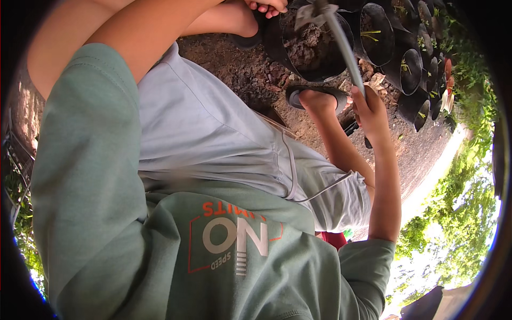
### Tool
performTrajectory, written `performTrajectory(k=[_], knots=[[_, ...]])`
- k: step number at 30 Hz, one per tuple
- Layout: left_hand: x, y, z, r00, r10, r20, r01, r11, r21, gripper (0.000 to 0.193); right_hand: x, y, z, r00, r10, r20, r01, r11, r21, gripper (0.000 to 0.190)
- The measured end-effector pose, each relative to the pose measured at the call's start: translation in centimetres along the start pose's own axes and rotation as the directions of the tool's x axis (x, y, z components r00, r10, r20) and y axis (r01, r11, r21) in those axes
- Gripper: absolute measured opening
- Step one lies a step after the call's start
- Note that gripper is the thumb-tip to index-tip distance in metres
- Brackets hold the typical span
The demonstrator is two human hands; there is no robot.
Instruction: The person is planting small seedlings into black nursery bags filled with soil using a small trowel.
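My right hand (371, 114) is closed around the grey shaft (344, 44) of a hand digging tool. Its worn, flat metal head (314, 15) is over a black plastic grow bag (323, 76) near the top edge. Dark, clumped soil (312, 38) fills the inside of that bag. At the top edge, my left hand (269, 7) is by the bag's left rim with its fingers curled. Part of this hand is cut off, so whether it grips the rim is unclear.
Several black grow bags (376, 34) with small green seedlings (406, 66) stand at upper right. My sandalled foot (320, 100) is below the soil-filled bag. Dry leaves (376, 82) lie on bare earth (224, 66). Green foliage (444, 204) borders the right side.
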State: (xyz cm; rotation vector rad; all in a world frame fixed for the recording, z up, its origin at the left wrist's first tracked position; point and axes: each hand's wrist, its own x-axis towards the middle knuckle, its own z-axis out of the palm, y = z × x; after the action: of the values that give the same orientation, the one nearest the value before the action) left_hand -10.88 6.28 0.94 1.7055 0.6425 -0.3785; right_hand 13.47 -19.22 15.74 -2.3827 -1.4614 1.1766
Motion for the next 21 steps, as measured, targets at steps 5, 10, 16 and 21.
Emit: performTrajectory(k=[5,10,16,21], knots=[[0.0,-0.4,0.0,1.000,0.001,0.016,0.000,0.998,-0.064,0.032,-2.4,2.0,0.6,0.960,-0.145,-0.239,0.239,0.870,0.432,0.033],[0.4,-1.5,0.3,0.999,0.024,0.042,-0.013,0.969,-0.247,0.029,-1.2,4.3,3.3,0.701,-0.379,-0.604,0.669,0.644,0.372,0.046],[1.2,-2.1,1.0,0.999,0.046,0.010,-0.040,0.952,-0.304,0.029,4.3,7.0,8.3,0.925,-0.273,-0.265,0.156,0.908,-0.389,0.045],[1.9,-2.6,0.4,0.999,0.050,0.021,-0.045,0.977,-0.207,0.029,5.2,4.4,6.2,0.988,-0.103,-0.111,0.035,0.870,-0.491,0.046]])
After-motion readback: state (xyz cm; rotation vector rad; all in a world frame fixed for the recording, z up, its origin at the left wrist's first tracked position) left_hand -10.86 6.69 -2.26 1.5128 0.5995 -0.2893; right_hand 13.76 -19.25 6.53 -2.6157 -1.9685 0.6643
